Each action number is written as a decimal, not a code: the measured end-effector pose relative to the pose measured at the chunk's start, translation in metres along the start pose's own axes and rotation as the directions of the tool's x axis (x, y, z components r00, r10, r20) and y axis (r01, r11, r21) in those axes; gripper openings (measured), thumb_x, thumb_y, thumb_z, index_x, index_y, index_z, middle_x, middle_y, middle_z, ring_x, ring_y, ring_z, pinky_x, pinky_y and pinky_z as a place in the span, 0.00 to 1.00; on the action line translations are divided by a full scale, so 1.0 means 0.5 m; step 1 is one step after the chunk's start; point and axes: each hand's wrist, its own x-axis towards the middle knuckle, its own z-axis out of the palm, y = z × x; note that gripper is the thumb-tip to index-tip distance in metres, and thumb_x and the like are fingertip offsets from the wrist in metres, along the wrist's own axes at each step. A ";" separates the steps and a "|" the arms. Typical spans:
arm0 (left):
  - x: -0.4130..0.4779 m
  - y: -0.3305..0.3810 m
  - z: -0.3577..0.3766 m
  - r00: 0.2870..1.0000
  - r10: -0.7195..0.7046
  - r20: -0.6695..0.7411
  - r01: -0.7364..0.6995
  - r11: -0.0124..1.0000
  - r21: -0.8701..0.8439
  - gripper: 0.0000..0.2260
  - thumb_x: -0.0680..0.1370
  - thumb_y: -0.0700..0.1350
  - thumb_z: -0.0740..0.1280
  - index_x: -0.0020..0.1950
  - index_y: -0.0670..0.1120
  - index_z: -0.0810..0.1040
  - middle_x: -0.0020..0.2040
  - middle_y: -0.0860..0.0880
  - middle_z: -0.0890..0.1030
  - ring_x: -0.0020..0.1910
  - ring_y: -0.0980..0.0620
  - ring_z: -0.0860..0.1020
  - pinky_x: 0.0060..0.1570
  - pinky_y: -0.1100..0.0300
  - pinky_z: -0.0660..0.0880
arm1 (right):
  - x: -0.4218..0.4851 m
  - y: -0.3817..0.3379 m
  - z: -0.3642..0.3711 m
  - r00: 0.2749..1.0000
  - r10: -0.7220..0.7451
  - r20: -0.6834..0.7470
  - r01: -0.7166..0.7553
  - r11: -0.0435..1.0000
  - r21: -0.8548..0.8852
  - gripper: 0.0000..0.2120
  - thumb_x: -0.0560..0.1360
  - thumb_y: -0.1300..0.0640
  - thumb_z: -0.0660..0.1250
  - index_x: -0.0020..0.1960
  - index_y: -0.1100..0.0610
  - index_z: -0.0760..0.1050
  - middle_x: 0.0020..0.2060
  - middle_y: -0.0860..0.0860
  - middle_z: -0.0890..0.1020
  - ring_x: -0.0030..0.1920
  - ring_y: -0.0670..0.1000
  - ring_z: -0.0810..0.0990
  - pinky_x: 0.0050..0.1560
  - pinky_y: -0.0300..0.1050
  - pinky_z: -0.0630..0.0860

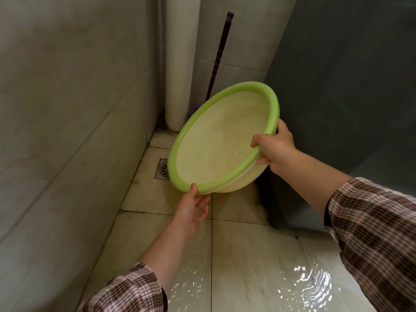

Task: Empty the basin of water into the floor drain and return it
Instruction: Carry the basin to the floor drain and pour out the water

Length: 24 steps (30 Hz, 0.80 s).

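Note:
A round basin [216, 145], pale yellow inside with a green rim, is held in the air and tipped steeply toward the left. Its inside looks wet with no pool of water in it. My right hand [273, 149] grips the rim on the right side. My left hand [193, 210] is below the low front edge, thumb on the rim and fingers spread under it. The square metal floor drain [162, 168] lies by the left wall, partly hidden behind the basin's low edge. Water spreads across the floor tiles [313, 282] near me.
Tiled wall [67, 131] close on the left. A white pipe [180, 64] stands in the corner with a dark stick handle [219, 55] leaning beside it. A tall dark grey surface [349, 86] rises on the right. Both sleeves are checked.

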 end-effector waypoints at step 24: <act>0.031 0.021 0.000 1.000 0.005 0.000 -0.005 1.000 -0.018 0.09 0.78 0.52 0.62 0.54 0.49 0.73 0.48 0.50 0.82 0.48 0.53 0.78 0.41 0.59 0.72 | 0.025 -0.008 0.023 1.000 0.001 0.019 -0.001 1.000 0.018 0.35 0.68 0.68 0.68 0.67 0.42 0.65 0.58 0.50 0.72 0.57 0.58 0.73 0.43 0.56 0.82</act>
